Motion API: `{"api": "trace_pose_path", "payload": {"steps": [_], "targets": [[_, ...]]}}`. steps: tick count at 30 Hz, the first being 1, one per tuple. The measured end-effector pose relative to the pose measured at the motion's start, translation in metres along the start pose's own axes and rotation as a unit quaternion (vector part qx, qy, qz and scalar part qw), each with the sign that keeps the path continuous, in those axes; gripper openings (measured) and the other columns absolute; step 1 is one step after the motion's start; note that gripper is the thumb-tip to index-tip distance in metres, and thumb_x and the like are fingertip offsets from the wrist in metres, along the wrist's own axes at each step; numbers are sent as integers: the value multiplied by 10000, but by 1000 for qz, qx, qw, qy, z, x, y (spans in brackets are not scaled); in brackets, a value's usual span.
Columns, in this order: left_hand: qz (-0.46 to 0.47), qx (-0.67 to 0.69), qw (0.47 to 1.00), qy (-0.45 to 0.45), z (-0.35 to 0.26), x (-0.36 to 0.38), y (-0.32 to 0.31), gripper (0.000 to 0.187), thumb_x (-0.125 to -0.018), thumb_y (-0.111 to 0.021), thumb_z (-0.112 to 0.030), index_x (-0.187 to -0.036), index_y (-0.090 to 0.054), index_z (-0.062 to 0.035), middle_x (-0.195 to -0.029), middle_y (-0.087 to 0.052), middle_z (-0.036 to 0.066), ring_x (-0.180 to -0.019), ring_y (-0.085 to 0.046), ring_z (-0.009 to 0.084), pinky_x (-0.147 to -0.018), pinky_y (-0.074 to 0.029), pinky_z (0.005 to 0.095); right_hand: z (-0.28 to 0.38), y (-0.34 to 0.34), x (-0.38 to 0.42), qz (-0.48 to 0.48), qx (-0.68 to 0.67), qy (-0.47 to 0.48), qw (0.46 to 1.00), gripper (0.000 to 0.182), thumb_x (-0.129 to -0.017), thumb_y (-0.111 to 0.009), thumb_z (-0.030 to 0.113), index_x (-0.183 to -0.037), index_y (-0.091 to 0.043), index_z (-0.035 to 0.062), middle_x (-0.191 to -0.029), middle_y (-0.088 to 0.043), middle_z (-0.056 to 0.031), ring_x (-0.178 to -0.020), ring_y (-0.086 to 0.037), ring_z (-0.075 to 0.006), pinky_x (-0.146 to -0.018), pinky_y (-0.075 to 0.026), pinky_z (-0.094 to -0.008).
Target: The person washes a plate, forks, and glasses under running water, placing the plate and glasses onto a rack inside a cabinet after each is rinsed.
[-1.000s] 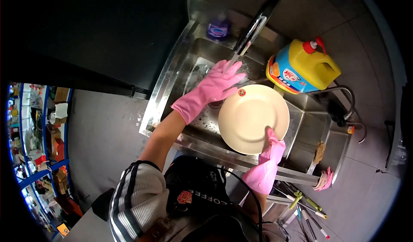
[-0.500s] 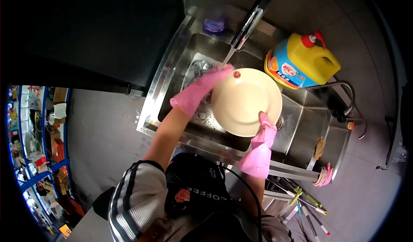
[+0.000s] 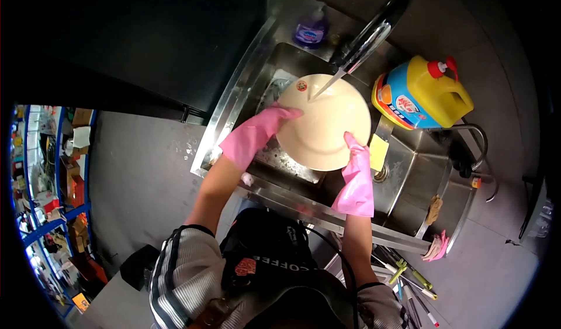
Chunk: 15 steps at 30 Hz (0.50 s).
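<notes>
Plate (image 3: 330, 121) sits between left grip (image 3: 270, 121) and right grip (image 3: 356, 162), touching both.

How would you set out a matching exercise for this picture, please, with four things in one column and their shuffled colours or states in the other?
Things
1. plate
2. small bottle
3. big jug
4. gloves being worn

Colours or states
A. yellow and blue, with a red pump
B. pink
C. cream, with water running onto it
D. purple

Right pairs: 1-C, 2-D, 3-A, 4-B
</notes>
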State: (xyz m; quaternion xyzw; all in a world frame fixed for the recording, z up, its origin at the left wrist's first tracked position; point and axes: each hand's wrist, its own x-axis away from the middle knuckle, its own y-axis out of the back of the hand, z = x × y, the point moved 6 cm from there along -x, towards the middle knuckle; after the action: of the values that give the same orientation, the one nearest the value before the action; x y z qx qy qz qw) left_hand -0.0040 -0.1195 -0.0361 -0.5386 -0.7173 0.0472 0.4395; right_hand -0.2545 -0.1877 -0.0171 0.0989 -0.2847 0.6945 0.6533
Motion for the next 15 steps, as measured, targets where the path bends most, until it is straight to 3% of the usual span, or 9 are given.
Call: {"api": "trace_pose_path", "payload": {"steps": [2,3,4,5,7,8,10,12,15], "targets": [[-33,21,999,-26,-15,19,4,407,-831,-714,-5,-1233,-648,7,-1147,-717,131,-1035,-701,244,-935,-553,354,-27,9,-24,-54,132,10,990,414,-867,-785,141,-1214,-649,-40,-1113,-715,-110,-976,-687,-202,-875,-541,-326],[-63,26,997,-47,-15,26,9,398,-813,-728,1,-1206,-665,9,-1130,-722,137,-1029,-702,237,-940,-550,347,-28,-4,-25,-28,190,53,980,525,-864,-804,180,-1289,-598,-49,-1120,-715,-100,-963,-688,-213,-876,-532,-312],[-73,24,993,-94,-16,30,12,393,-811,-722,1,-1201,-674,2,-1115,-728,132,-1019,-704,226,-912,-556,344,-30,-16,-24,-90,357,156,916,592,-916,-749,274,-1350,-537,-69,-1264,-651,-144,-1121,-626,-211,-965,-494,-332],[-84,20,986,-141,-18,34,15,388,-809,-716,1,-1195,-683,-4,-1099,-734,127,-1008,-706,215,-884,-562,341,-47,-34,-24,-82,383,272,879,632,-921,-709,240,-1424,-455,-46,-1366,-574,-189,-1226,-575,-273,-1026,-465,-384],[-127,-42,975,-176,-14,33,23,323,-818,-657,90,-1126,-693,0,-1005,-733,109,-922,-705,217,-827,-564,332,-72,-72,-25,-69,372,337,862,675,-933,-640,209,-1509,-364,-10,-1507,-449,-226,-1373,-468,-340,-1122,-387,-458],[-148,-72,968,-192,-14,34,24,308,-822,-627,134,-1091,-699,1,-957,-732,100,-879,-704,218,-798,-565,328,-79,-94,-36,-63,342,289,892,666,-942,-610,213,-1519,-354,3,-1545,-400,-218,-1416,-412,-345,-1156,-337,-480],[-236,-183,944,-141,-11,38,23,295,-816,-633,126,-1079,-684,2,-940,-720,84,-844,-688,204,-774,-556,321,-71,-130,-53,-43,372,302,877,655,-954,-560,228,-1537,-339,27,-1604,-310,-194,-1482,-297,-342,-1207,-248,-500],[-279,-219,929,-106,-13,44,15,292,-806,-644,116,-1074,-670,1,-931,-711,72,-821,-675,193,-758,-549,318,-53,-167,-56,-13,483,419,769,651,-963,-520,252,-1551,-328,50,-1647,-229,-159,-1530,-179,-326,-1239,-169,-495],[-266,-160,945,-106,-7,39,18,325,-775,-653,120,-1077,-649,1,-930,-699,69,-815,-667,188,-750,-543,313,-20,-223,-32,110,522,498,683,642,-985,-459,292,-1574,-306,89,-1634,-277,-133,-1521,-203,-332,-1222,-220,-482]]}}
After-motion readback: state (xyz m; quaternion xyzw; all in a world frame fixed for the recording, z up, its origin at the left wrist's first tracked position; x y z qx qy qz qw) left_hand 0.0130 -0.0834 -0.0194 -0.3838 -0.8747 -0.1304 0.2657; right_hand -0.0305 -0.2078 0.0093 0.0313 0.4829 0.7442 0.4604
